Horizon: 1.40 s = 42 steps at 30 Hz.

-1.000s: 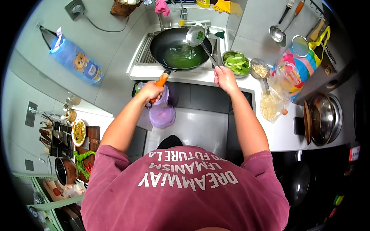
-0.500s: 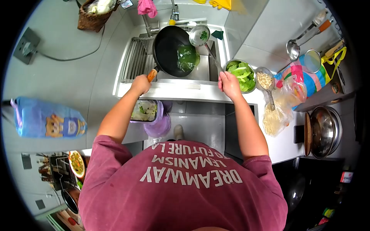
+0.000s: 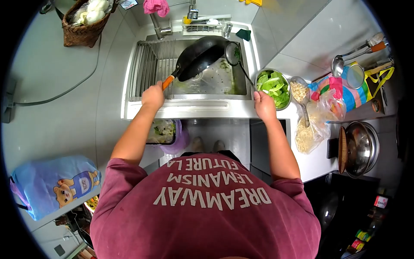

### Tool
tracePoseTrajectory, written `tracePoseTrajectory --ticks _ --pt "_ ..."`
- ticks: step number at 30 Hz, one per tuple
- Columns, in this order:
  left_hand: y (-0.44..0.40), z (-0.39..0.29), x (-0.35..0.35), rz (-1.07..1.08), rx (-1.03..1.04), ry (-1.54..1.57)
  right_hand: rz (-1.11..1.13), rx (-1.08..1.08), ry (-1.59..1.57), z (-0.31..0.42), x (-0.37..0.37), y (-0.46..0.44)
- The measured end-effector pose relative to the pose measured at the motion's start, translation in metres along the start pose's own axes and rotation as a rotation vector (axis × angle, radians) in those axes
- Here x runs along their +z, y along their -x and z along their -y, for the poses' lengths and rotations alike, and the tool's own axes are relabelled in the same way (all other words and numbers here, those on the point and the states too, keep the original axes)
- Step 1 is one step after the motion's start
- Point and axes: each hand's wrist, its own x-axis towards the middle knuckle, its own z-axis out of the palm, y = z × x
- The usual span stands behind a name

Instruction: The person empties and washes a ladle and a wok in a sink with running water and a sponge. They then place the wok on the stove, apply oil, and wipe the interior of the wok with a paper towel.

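Observation:
My left hand (image 3: pixel 153 96) is closed round the wooden handle of a black wok (image 3: pixel 200 56). The wok is tipped on its side over the metal sink (image 3: pixel 211 82), and no liquid shows inside it. In my right hand (image 3: pixel 265 105) is the handle of a long-handled metal ladle (image 3: pixel 233 52). Its round bowl is raised at the wok's right rim, with some green bits visible in it. Green scraps lie scattered on the wet sink floor. Close by my right hand stands a metal bowl of leafy greens (image 3: pixel 272 86).
A slatted drying rack (image 3: pixel 148 71) covers the sink's left side. The faucet (image 3: pixel 159 28) rises behind. To the right are a strainer of pale shreds (image 3: pixel 299 91) and a plastic bag of noodles (image 3: pixel 310 134). A bin (image 3: pixel 163 131) stands below the counter; a wicker basket (image 3: pixel 84 30) is upper left.
The wok has tipped from nearly level onto its side, and the green liquid in it has gone out into the sink. The ladle has moved slightly right and down. My view has shifted.

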Motion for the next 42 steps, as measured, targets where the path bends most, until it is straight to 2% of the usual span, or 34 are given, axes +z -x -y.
tracePoseTrajectory --ticks 3,6,7,10,14,18,19,22,23,26,30,33,38,42 --pt "-0.010 0.005 0.000 -0.060 0.234 0.109 -0.004 0.028 -0.063 0.003 -0.008 -0.012" --pt "-0.042 -0.010 -0.009 0.354 0.047 0.285 0.017 0.073 -0.231 0.008 -0.014 -0.035" --pt "-0.052 -0.008 -0.005 0.453 -0.041 0.466 0.048 0.105 -0.285 0.013 -0.017 -0.044" --pt "-0.072 -0.015 -0.006 0.620 -0.152 0.642 0.136 0.137 -0.416 0.013 -0.016 -0.068" --pt "-0.105 -0.027 0.005 0.706 -0.214 0.482 0.346 0.176 -0.542 0.007 -0.006 -0.103" --pt "-0.113 -0.033 -0.002 0.299 0.090 -0.171 0.519 0.247 -0.651 0.005 0.008 -0.134" --pt "-0.114 -0.032 -0.006 0.300 0.051 -0.228 0.562 0.262 -0.687 0.004 0.015 -0.139" --pt "-0.098 -0.028 -0.005 0.102 0.075 -0.303 0.632 0.280 -0.720 0.010 0.033 -0.160" --pt "-0.096 -0.034 -0.011 0.156 0.028 -0.250 0.646 0.281 -0.725 0.014 0.038 -0.166" --pt "-0.116 -0.031 -0.009 -0.037 0.010 0.029 0.676 0.256 -0.739 0.023 0.046 -0.185" --pt "-0.180 -0.041 -0.021 -0.239 0.071 0.237 0.684 0.234 -0.790 0.019 0.049 -0.208" --pt "-0.253 -0.045 -0.011 -0.220 -0.014 0.462 0.696 0.329 -0.853 0.022 0.047 -0.217" --pt "-0.374 -0.049 0.021 -0.315 -0.081 0.576 0.629 0.520 -0.942 0.031 0.058 -0.216" --pt "-0.400 -0.042 0.042 -0.153 -0.025 0.735 0.608 0.578 -1.003 0.044 0.071 -0.209"
